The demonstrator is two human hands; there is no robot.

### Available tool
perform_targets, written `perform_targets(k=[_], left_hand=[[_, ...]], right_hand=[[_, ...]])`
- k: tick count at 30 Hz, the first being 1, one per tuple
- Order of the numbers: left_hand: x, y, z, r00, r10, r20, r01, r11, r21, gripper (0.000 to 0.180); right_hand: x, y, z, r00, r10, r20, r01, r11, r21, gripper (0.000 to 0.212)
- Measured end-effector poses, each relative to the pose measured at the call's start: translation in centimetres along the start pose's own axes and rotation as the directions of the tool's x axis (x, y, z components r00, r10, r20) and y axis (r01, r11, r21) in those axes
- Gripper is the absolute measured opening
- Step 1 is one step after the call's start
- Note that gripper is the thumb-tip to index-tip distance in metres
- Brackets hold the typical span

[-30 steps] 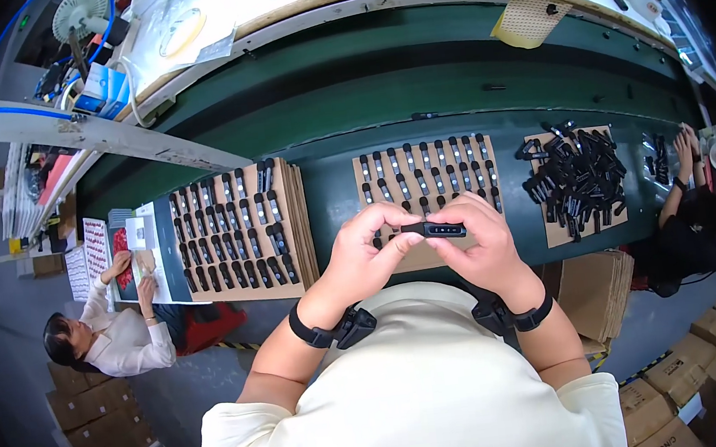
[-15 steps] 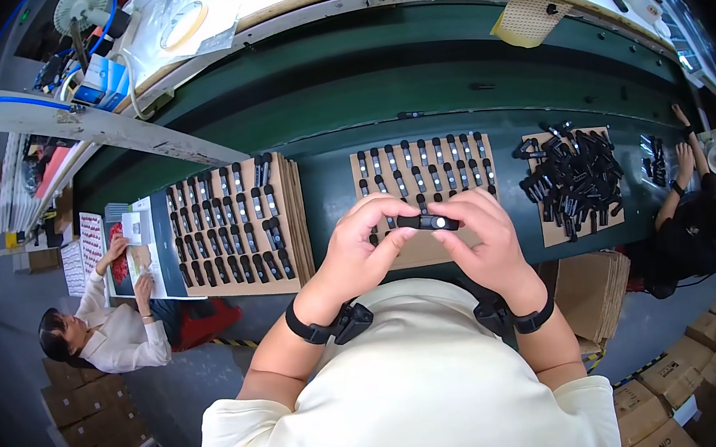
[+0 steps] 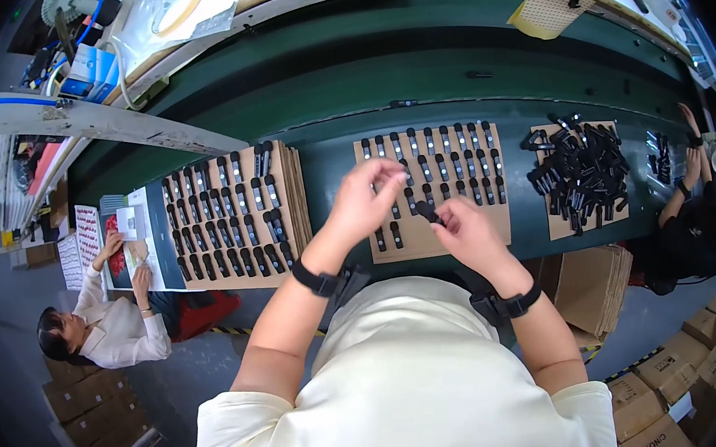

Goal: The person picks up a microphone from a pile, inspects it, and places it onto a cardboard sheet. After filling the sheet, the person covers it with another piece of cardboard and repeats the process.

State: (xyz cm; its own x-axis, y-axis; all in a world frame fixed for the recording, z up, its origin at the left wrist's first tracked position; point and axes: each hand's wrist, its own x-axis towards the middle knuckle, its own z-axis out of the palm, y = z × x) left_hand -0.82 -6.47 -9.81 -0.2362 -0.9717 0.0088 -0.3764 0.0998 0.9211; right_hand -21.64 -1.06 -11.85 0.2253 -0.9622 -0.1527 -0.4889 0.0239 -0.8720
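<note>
My right hand [image 3: 473,236] grips a small black microphone [image 3: 427,211] by its body, with the rounded head poking out toward the left. My left hand [image 3: 367,196] hovers over the cardboard sheet [image 3: 439,245] in front of me, thumb and forefinger pinched; a tiny pale glint shows at the fingertips, too small to name. On that sheet stand rows of similar black microphones [image 3: 429,139], each with a light round mark, partly hidden behind my hands. Two more microphones [image 3: 394,235] lie at the sheet's lower left.
To the left, a cardboard stack [image 3: 294,178] carries further rows of microphones. A heaped pile of black microphones [image 3: 584,173] lies on another sheet at right. A person [image 3: 107,324] handles papers at far left; another person [image 3: 689,219] works at far right. A metal post [image 3: 121,124] slants across the upper left.
My hands have parted: the left has moved up and left off the microphone, while the right keeps it, now tilted and lower right. The view has shifted slightly.
</note>
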Motion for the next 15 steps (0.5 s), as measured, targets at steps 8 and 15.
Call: perform_targets(k=[8, 15], left_hand=[[4.2, -9.7, -0.7, 0.961, -0.187, -0.203, 0.19, 0.982, -0.003, 0.015], [5.4, -11.9, -1.4, 0.957, -0.177, -0.232, 0.19, 0.981, 0.034, 0.015]], right_hand=[[0.2, 11.3, 9.1, 0.892, 0.403, 0.207, -0.319, 0.883, -0.344, 0.024], [1.2, 13.3, 12.1, 0.894, 0.435, 0.108, -0.374, 0.857, -0.354, 0.026]])
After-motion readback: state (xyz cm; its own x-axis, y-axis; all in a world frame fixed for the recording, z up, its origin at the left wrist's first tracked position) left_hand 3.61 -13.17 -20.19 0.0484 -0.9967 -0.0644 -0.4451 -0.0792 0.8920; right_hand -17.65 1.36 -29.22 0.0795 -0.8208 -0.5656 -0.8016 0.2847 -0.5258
